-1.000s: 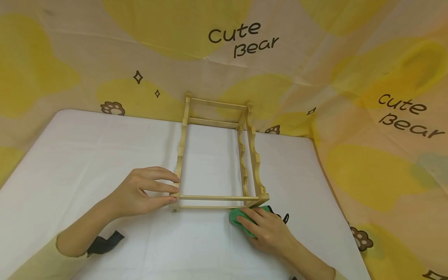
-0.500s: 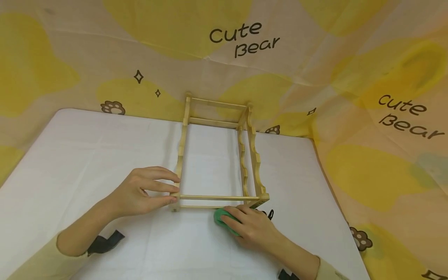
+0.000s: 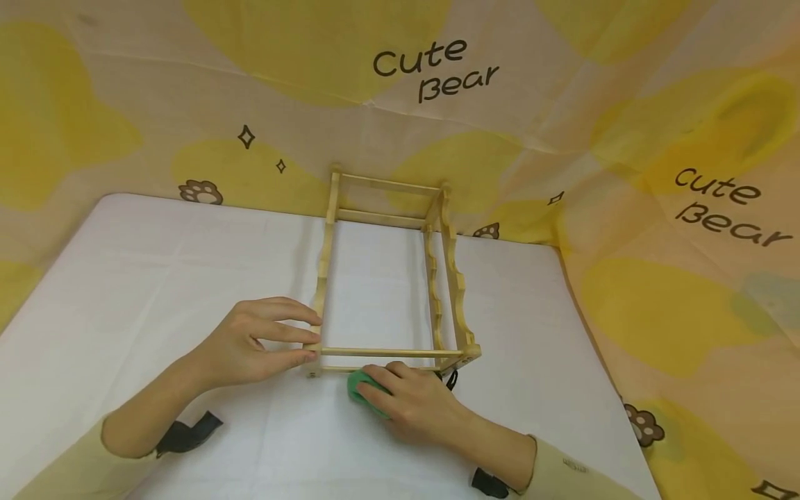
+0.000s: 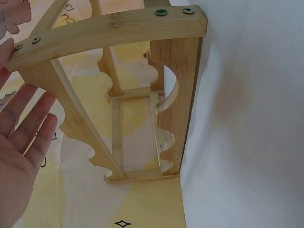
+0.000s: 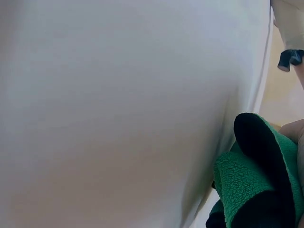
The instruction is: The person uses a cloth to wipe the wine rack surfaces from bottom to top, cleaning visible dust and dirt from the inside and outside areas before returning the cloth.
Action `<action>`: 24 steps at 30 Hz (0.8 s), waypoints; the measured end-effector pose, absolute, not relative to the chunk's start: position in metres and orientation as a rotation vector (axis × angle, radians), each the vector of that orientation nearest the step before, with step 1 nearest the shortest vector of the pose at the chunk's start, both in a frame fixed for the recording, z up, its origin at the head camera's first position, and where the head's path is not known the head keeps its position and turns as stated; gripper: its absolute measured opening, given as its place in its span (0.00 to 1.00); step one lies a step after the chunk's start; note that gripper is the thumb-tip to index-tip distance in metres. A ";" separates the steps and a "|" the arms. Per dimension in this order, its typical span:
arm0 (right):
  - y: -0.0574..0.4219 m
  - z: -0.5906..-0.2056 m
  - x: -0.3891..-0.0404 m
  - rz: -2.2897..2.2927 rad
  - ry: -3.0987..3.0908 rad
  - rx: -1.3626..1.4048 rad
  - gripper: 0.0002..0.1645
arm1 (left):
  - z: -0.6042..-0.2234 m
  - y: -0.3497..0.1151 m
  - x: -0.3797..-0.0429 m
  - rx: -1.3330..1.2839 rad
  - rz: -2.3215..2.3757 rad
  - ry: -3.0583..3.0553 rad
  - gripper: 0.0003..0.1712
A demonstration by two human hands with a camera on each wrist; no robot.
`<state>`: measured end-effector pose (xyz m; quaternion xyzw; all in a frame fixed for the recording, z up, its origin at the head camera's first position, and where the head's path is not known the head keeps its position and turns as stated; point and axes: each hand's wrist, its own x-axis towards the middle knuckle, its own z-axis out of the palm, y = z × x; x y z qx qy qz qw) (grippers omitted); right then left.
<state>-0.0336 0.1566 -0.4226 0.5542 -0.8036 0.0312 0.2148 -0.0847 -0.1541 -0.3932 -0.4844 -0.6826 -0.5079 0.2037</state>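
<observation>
A pale bamboo rack (image 3: 460,292) with scalloped side rails stands on the white surface. My left hand (image 3: 253,344) holds its near left corner, thumb and fingers spread along the wood. In the left wrist view, the fingers (image 4: 37,118) reach the scalloped rail and the thumb lies at the end of the curved crosspiece (image 4: 109,33). My right hand (image 3: 415,403) grips a folded green cloth (image 3: 359,390) against the rack's near lower bar. Black edging and a dark loop (image 3: 453,378) show on the cloth, whose fuzzy face (image 5: 244,183) appears in the right wrist view.
A white sheet (image 3: 187,278) covers the work surface. Patterned yellow and pink fabric (image 3: 300,69) rises behind and to the right, close behind the rack's far end. Dark straps (image 3: 189,434) hang at both wrists.
My right hand has slid left along the rack's near lower bar with the green cloth, from the right corner toward the left. The left hand and the rack have stayed in place.
</observation>
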 end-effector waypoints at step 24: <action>0.106 -0.420 -0.035 0.000 -2.102 1.549 0.17 | -0.394 -0.156 -0.084 -1.357 -1.427 -1.894 0.14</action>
